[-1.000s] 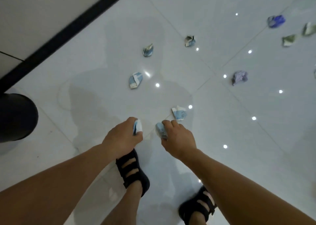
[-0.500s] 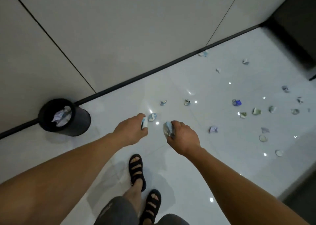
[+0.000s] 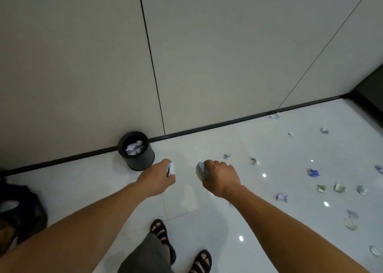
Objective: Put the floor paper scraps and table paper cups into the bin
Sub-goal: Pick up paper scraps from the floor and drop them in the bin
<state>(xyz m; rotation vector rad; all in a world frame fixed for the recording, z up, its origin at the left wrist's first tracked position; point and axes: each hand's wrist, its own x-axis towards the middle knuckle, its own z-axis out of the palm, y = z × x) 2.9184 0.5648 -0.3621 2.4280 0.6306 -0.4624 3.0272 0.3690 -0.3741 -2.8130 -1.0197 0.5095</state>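
My left hand (image 3: pixel 158 176) is closed around a white and blue paper scrap (image 3: pixel 170 169). In my right hand (image 3: pixel 219 176) is a crumpled bluish paper scrap (image 3: pixel 200 170). Both hands are held out above the floor, just right of the black round bin (image 3: pixel 143 158), which stands against the wall and has crumpled paper (image 3: pixel 134 147) inside. Several more paper scraps lie on the white floor to the right, among them a blue one (image 3: pixel 313 172), a purple one (image 3: pixel 282 197) and a pale one (image 3: pixel 227 156). No paper cups or table are in view.
A grey panelled wall with a black skirting strip (image 3: pixel 228 123) runs behind the bin. A dark bag or bundle (image 3: pixel 20 208) lies at the left edge. My sandalled feet (image 3: pixel 163 237) stand on the glossy white tiles. A dark recess (image 3: pixel 371 90) is at the right corner.
I have straightened up and turned left; the view rose from the floor to the wall. The bin has come nearer the centre, just left of my hands. Both hands still hold their scraps.
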